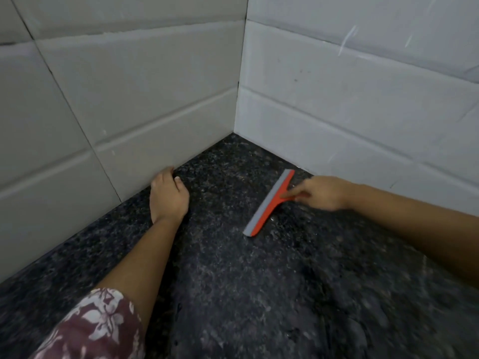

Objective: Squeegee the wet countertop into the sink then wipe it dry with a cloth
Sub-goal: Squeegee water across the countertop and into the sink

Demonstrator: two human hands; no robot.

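Right hand [324,194] on the squeegee [269,203]: fingers closed over the short red handle, forefinger laid forward toward the bar, probably to press the grey blade flat on the stone. The squeegee lay on the dark countertop [259,294] out to the right, its far end just beside the right wall [363,112] and its blade edge facing left. That looked a sensible place to start, since water sitting along the tiles would have to be drawn out from there.

The left hand [169,196] held nothing. It rested on the stone at the foot of the left wall [129,99], fingertips bent against the tile, seemingly a brace for the long reach across. Neither sink nor cloth showed, so the pull toward the sink looked barely begun, and the drying had not yet started.
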